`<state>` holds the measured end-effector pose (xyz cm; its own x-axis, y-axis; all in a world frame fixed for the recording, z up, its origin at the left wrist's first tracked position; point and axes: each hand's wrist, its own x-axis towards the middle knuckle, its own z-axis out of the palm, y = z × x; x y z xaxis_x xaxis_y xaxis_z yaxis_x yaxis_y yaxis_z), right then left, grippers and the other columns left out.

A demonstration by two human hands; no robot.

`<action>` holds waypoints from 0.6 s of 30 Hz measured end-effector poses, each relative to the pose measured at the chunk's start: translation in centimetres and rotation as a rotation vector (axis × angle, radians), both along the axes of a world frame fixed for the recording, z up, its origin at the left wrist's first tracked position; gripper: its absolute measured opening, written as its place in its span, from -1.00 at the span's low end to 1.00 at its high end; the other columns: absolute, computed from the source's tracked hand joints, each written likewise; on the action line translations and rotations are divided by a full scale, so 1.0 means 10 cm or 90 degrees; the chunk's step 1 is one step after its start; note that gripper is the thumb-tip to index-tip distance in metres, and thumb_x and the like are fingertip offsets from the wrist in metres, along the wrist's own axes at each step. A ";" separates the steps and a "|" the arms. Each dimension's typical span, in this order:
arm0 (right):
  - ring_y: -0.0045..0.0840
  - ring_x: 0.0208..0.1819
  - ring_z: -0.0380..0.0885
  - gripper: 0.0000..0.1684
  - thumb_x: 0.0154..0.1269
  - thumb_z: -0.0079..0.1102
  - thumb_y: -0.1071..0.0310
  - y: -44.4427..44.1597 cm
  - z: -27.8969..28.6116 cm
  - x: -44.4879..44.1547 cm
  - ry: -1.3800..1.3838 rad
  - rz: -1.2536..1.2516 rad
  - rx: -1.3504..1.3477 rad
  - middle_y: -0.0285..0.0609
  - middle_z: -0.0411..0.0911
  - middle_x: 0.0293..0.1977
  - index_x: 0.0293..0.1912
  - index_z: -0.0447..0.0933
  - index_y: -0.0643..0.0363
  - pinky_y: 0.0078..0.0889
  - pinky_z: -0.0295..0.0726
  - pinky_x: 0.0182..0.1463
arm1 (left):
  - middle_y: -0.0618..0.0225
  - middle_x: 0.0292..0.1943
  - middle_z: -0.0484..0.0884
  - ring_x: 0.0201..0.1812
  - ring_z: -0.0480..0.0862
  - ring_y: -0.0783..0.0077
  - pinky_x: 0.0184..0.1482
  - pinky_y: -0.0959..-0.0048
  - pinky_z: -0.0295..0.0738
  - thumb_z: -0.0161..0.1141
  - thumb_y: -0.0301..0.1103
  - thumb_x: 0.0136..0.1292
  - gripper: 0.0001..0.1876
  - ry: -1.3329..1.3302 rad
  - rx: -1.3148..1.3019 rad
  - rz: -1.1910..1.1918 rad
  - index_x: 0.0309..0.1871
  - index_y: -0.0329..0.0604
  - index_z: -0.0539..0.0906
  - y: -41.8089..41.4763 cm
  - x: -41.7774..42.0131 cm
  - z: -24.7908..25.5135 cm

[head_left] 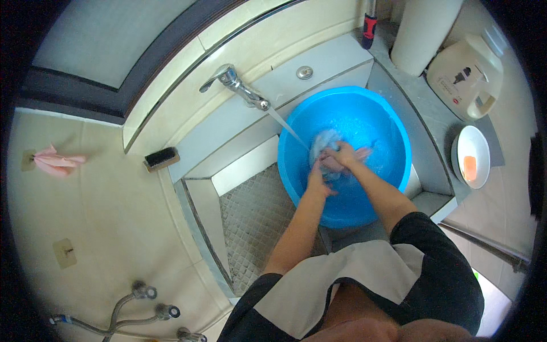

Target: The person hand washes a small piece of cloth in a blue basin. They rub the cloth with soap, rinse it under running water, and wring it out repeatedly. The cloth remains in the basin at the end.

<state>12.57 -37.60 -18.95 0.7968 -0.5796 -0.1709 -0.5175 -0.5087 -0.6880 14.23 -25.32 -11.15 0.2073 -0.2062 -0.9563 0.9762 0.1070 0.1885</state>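
A large round blue plastic basin (pixel 391 115) stands in the tiled sink, with some water inside. Both my hands are in it at a wet bundle of cloth (pixel 324 141), pale with a pinkish part. My right hand (pixel 343 154) grips the cloth from the right side. My left hand (pixel 318 181) is at the lower left of the bundle, blurred, its fingers partly hidden. From the chrome faucet (pixel 252 96), a stream of water runs into the basin beside the cloth.
A scrubbing brush (pixel 161 159) lies on the left ledge. On the right counter stand a white bowl (pixel 482 147) holding an orange bar, a large jug (pixel 463 81) and a tall white container (pixel 421 34). A pink cloth (pixel 57 162) hangs on the left wall above hoses (pixel 117 314).
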 end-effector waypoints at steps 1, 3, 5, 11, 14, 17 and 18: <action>-0.22 -0.17 0.49 -0.50 -0.04 0.25 -0.03 0.12 0.22 0.04 -0.022 0.025 0.127 0.03 0.53 -0.29 -0.23 0.52 0.17 -0.27 0.44 -0.11 | 0.11 0.33 -0.04 0.30 -0.03 -0.10 0.15 -0.31 -0.17 -0.04 0.23 0.11 -0.23 -0.023 -0.062 0.028 0.33 0.14 0.03 0.04 0.03 0.00; -0.33 -0.25 0.51 -0.58 -0.02 0.25 0.02 0.41 1.20 -0.01 -0.105 0.118 0.296 -0.05 0.54 -0.35 -0.31 0.52 0.19 -0.34 0.45 -0.18 | 0.09 0.32 -0.04 0.31 -0.05 -0.12 0.13 -0.35 -0.20 -0.09 0.28 0.11 -0.22 -0.068 -0.189 0.096 0.33 0.10 0.05 0.23 0.05 -0.06; -0.36 -0.35 0.50 -0.64 -0.02 0.24 0.07 0.70 1.59 -0.19 -0.238 0.269 0.265 -0.14 0.52 -0.42 -0.39 0.50 0.17 -0.33 0.43 -0.24 | 0.19 0.12 0.30 0.10 0.29 0.07 0.04 -0.11 0.16 -0.13 0.29 0.13 -0.32 -0.077 -0.543 0.159 0.14 -0.04 0.29 0.46 0.19 -0.69; -0.22 -0.31 0.50 -0.64 -0.02 0.13 0.01 0.98 1.64 -0.50 -0.287 0.433 -0.193 -0.07 0.51 -0.41 -0.43 0.51 0.12 -0.10 0.40 -0.28 | 0.18 -0.01 0.45 0.01 0.43 0.12 0.00 0.09 0.38 -0.04 0.15 0.12 -0.43 -0.068 -0.731 0.026 0.07 -0.04 0.37 0.36 0.22 -0.66; -0.22 -0.41 0.52 -0.66 0.02 0.09 0.03 0.55 1.28 -0.14 -0.320 0.237 -0.091 -0.10 0.54 -0.44 -0.43 0.52 0.12 -0.13 0.45 -0.29 | 0.19 -0.05 0.46 0.01 0.44 0.14 0.00 0.11 0.39 0.01 0.07 0.13 -0.49 -0.244 -0.359 0.081 0.05 -0.03 0.38 0.24 -0.09 -0.25; -0.22 -0.44 0.51 -0.66 0.07 0.07 0.01 -0.01 0.96 0.09 -0.235 0.123 -0.180 -0.11 0.54 -0.47 -0.39 0.51 0.09 -0.20 0.48 -0.35 | 0.23 -0.01 0.38 -0.01 0.47 0.27 -0.15 0.18 0.49 0.08 -0.03 0.16 -0.47 -0.366 -0.326 0.079 0.10 -0.10 0.26 0.24 -0.12 -0.07; -0.22 -0.44 0.51 -0.65 0.08 0.06 0.00 -0.22 0.79 0.07 -0.188 0.133 -0.256 -0.11 0.53 -0.49 -0.35 0.50 0.08 -0.21 0.49 -0.36 | 0.18 0.07 0.30 0.08 0.36 0.19 -0.06 0.08 0.39 0.10 -0.03 0.14 -0.42 -0.318 -0.291 0.079 0.15 -0.09 0.21 0.28 -0.10 0.07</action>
<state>13.31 -39.76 -11.01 0.8825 -0.3773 0.2809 -0.1913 -0.8334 -0.5185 13.27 -22.49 -10.40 0.6490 -0.5118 -0.5629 0.7592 0.3883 0.5222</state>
